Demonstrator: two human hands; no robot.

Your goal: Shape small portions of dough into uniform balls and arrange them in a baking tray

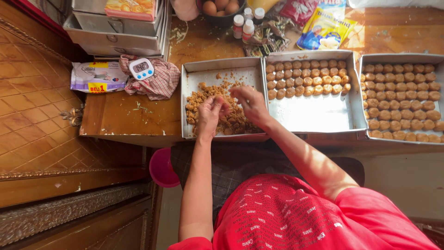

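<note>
Head camera looks straight down at two bare hands over a metal tray. The left hand (211, 112) has its fingers curled together around a small bit of brown crumbly dough, and it hovers just above the dough pile. The right hand (250, 103) is just beside it, fingers bent and pinched close, but I cannot tell if it holds anything. Both hands are over the left tray (194, 74), where the crumbly dough (230, 121) lies in a heap on the near side. Next to it sits the middle tray (319, 113), with rows of little round dough balls (307, 78) along its far side and bare metal nearer the person. Beside that is the right tray (400, 58), packed full of more round balls. All three trays rest on a wooden table (125, 115). Farther left lie a checked cloth (159, 83) with a small white timer (141, 68) on it
</note>
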